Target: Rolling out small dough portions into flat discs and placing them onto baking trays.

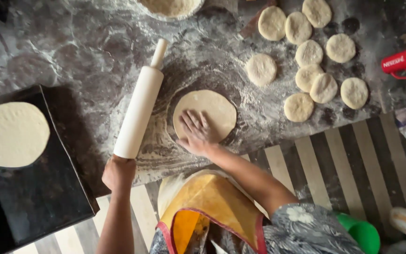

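the right hand (196, 134) lies with fingers spread flat on the soft, thin, pale dough round (206, 114) on the floured grey table (85, 56), best lifted by its edge, while the left hand (118, 173), fingers closed, grips the stiff white rolling pin (139, 106).

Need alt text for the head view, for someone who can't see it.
The right hand presses a flattened dough round on a floured counter while the left hand grips a white rolling pin. Ten small dough discs lie upper right; another rolled round sits on a black tray.
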